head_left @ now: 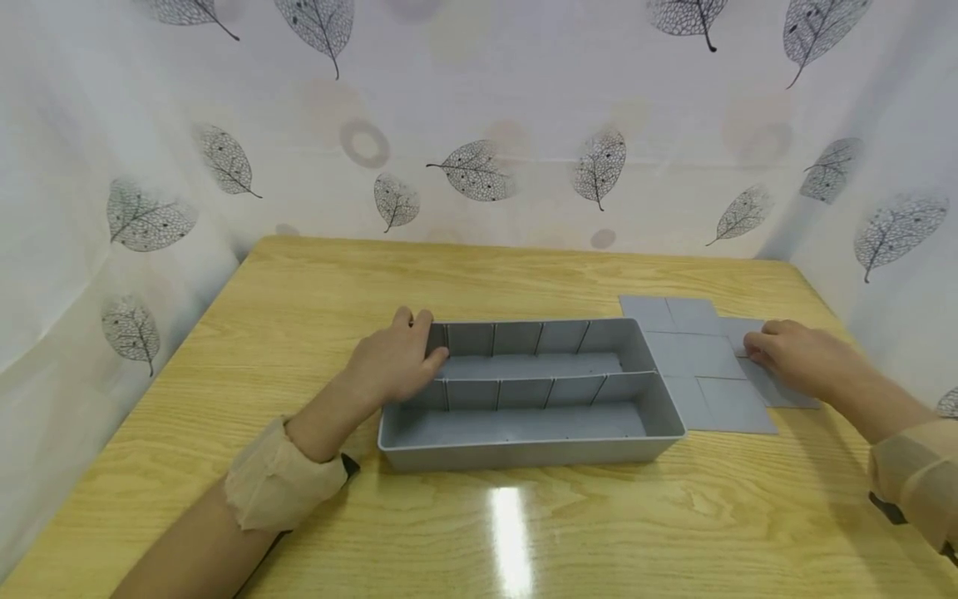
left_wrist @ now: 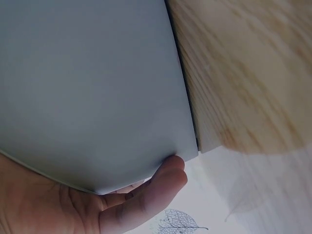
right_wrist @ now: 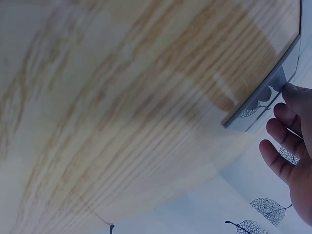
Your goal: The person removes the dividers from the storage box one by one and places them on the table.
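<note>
A long grey plastic organizer box (head_left: 524,456) sits on the table, split lengthwise by a partition (head_left: 524,393) with vertical ribs. My left hand (head_left: 392,358) grips its left end, thumb over the wall toward the inside. In the left wrist view, that thumb (left_wrist: 151,195) lies against the grey wall (left_wrist: 97,87). Several thin flat grey panels (head_left: 696,353) lie to the right of the box, edges close together. My right hand (head_left: 797,353) is over the rightmost panels, its fingertips touching one. In the right wrist view, its fingers (right_wrist: 280,158) are loosely bent at a panel edge (right_wrist: 258,109).
The light wood-grain table (head_left: 584,516) carries everything. White cloth with leaf prints (head_left: 479,170) hangs behind the table and along both sides. A bright light reflection (head_left: 511,537) shows on the tabletop in front of the box.
</note>
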{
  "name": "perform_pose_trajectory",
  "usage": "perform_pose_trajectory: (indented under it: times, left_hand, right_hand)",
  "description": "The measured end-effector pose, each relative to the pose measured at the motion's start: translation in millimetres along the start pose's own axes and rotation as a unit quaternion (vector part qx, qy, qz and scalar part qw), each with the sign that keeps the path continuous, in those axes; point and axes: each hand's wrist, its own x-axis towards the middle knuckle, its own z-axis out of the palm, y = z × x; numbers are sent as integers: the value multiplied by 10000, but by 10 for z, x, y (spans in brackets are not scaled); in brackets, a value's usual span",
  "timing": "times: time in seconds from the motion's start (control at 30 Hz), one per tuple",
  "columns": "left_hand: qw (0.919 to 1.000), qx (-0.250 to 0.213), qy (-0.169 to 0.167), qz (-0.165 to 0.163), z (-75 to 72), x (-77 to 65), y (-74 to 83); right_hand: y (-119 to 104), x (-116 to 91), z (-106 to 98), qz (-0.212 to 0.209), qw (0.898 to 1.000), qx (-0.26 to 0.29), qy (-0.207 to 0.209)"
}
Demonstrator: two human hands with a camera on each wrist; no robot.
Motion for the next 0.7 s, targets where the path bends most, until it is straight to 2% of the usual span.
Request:
perform_pose_trajectory:
  times: [0.4, 0.7]
  left_hand:
    - [10000, -2, -13, 19, -3, -1, -6]
    - [10000, 20, 5, 27, -4, 6, -1]
  right_hand:
    - [19, 8, 67, -308, 9991, -287, 65]
    - [48, -9, 92, -295, 9987, -409, 36]
